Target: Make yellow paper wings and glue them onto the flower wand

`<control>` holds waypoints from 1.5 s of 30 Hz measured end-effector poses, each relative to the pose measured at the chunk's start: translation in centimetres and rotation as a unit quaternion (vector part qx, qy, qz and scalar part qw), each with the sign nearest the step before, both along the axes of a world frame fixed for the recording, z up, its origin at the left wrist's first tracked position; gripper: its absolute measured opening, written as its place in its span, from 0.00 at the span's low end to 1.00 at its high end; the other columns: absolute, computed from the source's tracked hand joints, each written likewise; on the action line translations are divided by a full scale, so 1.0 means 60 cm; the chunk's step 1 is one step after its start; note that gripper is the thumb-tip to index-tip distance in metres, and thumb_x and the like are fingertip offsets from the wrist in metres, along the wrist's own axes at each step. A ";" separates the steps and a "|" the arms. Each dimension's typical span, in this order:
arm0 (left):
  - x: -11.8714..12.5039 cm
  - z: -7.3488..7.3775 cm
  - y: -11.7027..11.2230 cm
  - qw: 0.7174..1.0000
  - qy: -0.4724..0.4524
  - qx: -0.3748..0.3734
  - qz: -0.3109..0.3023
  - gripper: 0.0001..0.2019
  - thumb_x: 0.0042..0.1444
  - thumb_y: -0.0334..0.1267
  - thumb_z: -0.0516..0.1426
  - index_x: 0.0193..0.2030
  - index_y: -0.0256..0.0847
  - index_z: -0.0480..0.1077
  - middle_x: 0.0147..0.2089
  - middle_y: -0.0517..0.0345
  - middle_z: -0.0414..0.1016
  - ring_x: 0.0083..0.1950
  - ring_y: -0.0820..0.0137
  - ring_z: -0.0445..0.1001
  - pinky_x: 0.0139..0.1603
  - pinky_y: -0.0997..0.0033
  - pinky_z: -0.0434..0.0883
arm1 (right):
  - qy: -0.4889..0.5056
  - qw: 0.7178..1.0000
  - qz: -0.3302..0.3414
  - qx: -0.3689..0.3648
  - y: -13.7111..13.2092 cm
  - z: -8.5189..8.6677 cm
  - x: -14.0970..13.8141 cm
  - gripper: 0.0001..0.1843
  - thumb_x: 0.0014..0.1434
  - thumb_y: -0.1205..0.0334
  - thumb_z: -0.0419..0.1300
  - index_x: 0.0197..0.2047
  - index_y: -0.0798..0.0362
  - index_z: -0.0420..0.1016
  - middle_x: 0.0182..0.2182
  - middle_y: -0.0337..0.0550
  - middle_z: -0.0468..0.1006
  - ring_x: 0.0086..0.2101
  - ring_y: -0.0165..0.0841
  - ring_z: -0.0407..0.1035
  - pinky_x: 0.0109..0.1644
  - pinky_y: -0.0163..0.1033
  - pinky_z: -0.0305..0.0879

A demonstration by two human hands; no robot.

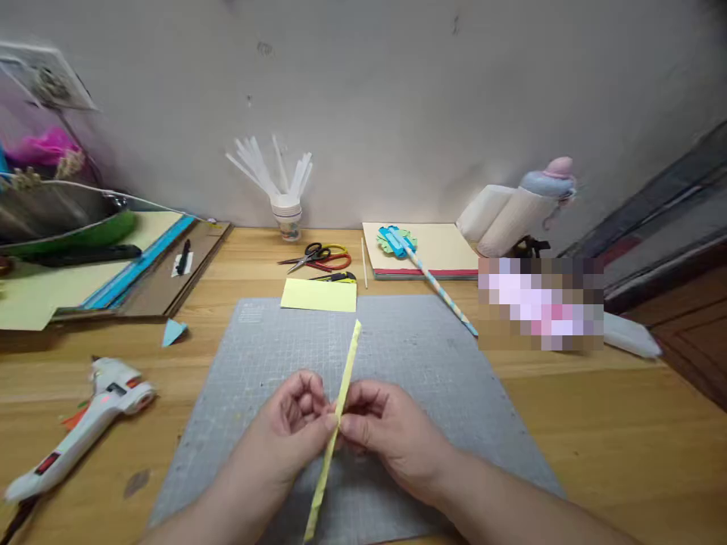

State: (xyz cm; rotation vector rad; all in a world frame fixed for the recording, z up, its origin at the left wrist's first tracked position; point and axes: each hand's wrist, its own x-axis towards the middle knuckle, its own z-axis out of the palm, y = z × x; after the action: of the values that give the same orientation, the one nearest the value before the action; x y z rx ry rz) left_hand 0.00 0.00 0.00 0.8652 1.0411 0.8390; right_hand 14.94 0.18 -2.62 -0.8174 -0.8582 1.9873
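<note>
A long narrow yellow paper strip (347, 365) is held slanted above the grey cutting mat (432, 356). My left hand (298, 424) pinches the strip near its middle from the left, fingers curled. Meeting it on the same spot, my right hand (380, 431) pinches the strip from the right. The strip's upper end points away toward a flat yellow paper sheet (319, 295) lying at the mat's far edge; its lower end reaches the bottom of the view.
A white glue gun (85, 424) lies on the wooden table at left, near a blue paper scrap (173, 331). Scissors (315, 257), a cup of white sticks (284, 208), a paper stack with a blue craft piece (423, 253) and a striped stick (443, 291) lie behind the mat.
</note>
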 end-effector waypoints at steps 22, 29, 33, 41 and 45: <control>-0.008 -0.012 0.005 0.998 -0.056 -0.004 -0.023 0.18 0.46 0.39 0.65 0.32 0.42 0.56 0.26 0.68 0.68 0.30 0.75 0.71 0.36 0.73 0.68 | -0.010 0.999 -0.001 -0.050 0.008 0.002 -0.003 0.14 0.39 0.61 0.73 0.27 0.60 0.76 0.24 0.39 0.73 0.24 0.24 0.61 0.29 0.31 0.55; -0.008 -0.020 0.002 0.999 -0.042 -0.011 -0.030 0.16 0.48 0.40 0.63 0.33 0.42 0.57 0.26 0.66 0.69 0.30 0.73 0.71 0.36 0.71 0.66 | -0.003 0.999 0.017 -0.034 0.009 -0.007 -0.002 0.14 0.42 0.59 0.71 0.28 0.60 0.76 0.24 0.39 0.72 0.24 0.24 0.61 0.29 0.32 0.56; -0.006 -0.024 0.004 1.000 -0.010 -0.015 -0.024 0.13 0.50 0.42 0.61 0.32 0.41 0.59 0.27 0.64 0.69 0.31 0.72 0.71 0.36 0.72 0.65 | 0.004 1.000 0.024 -0.006 0.011 -0.013 -0.002 0.15 0.45 0.56 0.69 0.31 0.59 0.77 0.25 0.39 0.72 0.26 0.26 0.62 0.32 0.33 0.58; -0.008 -0.008 0.006 0.997 0.071 -0.017 0.030 0.10 0.52 0.42 0.58 0.31 0.40 0.63 0.28 0.64 0.65 0.30 0.76 0.62 0.33 0.76 0.60 | 0.024 1.000 -0.017 0.008 0.023 -0.002 0.012 0.10 0.51 0.59 0.66 0.33 0.57 0.76 0.28 0.40 0.75 0.32 0.28 0.66 0.41 0.34 0.58; -0.005 -0.002 0.004 0.997 0.076 -0.013 0.013 0.10 0.50 0.43 0.58 0.29 0.39 0.64 0.26 0.63 0.64 0.29 0.75 0.60 0.32 0.76 0.59 | 0.056 0.998 -0.019 -0.014 0.026 -0.001 0.015 0.10 0.49 0.60 0.67 0.31 0.57 0.75 0.28 0.40 0.75 0.31 0.28 0.66 0.40 0.34 0.58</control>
State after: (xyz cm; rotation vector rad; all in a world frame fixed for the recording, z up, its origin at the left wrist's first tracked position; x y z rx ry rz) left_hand -0.27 0.25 -0.13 0.9064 1.1968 0.7890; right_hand 15.85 1.73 -2.68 -0.7260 -0.7460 1.9952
